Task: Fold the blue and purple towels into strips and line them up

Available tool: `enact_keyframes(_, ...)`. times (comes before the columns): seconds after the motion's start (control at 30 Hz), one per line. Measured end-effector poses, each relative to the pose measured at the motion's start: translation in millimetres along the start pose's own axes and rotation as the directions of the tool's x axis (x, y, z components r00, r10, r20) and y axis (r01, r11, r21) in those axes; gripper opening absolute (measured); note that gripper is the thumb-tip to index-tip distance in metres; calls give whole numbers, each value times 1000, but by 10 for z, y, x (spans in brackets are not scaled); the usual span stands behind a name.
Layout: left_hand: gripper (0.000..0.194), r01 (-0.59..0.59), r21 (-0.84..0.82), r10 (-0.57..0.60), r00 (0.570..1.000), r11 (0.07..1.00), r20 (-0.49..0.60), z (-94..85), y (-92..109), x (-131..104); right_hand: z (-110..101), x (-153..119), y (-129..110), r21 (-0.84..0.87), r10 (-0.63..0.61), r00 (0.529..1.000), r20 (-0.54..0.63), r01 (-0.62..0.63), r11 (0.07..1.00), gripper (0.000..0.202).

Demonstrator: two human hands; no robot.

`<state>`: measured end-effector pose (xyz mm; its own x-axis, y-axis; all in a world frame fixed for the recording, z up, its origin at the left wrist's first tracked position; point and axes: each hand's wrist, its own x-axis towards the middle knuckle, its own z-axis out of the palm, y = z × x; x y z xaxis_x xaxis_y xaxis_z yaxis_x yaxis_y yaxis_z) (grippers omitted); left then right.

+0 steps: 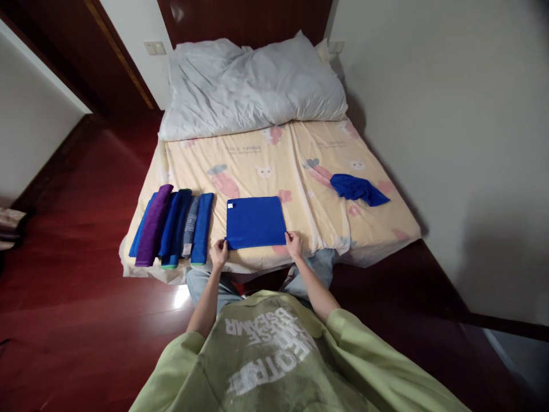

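The left hand (pixel 219 253) and right hand (pixel 294 245) pinch the near corners of the blue cloth (pixel 256 222), which lies flat on the bed (pixel 257 166) beyond them, seemingly smooth, beside the rolled cloths (pixel 174 226).

Bed (pixel 253 166): cream, carrot-printed
Quilt (pixel 253 86): grey, 12 o'clock
Rolls (pixel 174 226): blue, purple, grey, 8 o'clock
Flat cloth (pixel 256 223): blue, 6 o'clock
Crumpled cloth (pixel 358 190): blue, 3 o'clock
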<state>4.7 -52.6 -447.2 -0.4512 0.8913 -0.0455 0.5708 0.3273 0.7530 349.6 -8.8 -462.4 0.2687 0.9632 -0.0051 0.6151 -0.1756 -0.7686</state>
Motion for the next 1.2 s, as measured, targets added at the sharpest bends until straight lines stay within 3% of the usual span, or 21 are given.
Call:
enact_keyframes(0.53,31,47,6,-47,999,999,-16,42,-1,-1,32,0,-35,-77,43,999,2,-43,996,27)
enact_keyframes(0.67,23,-68,140,79,994,988,-73,41,40,-89,2,-41,-44,-132,-102,994,-33,97,987,27)
enact_keyframes(0.77,17,-249,277,275,960,928,-58,8,49,-122,-84,-56,-20,-162,-299,954,33,301,940,32)
enact_keyframes(0.93,30,-537,274,498,843,798,202,-56,-7,-56,-216,-68,25,-134,-556,801,222,590,796,41)
enact_keyframes(1.03,39,-606,219,534,786,764,312,-70,-63,-32,-252,-111,47,-108,-611,734,297,662,742,45)
enact_keyframes(1.2,43,-638,164,563,752,753,342,-116,-140,-91,-297,-178,85,-116,-603,725,333,666,737,46)
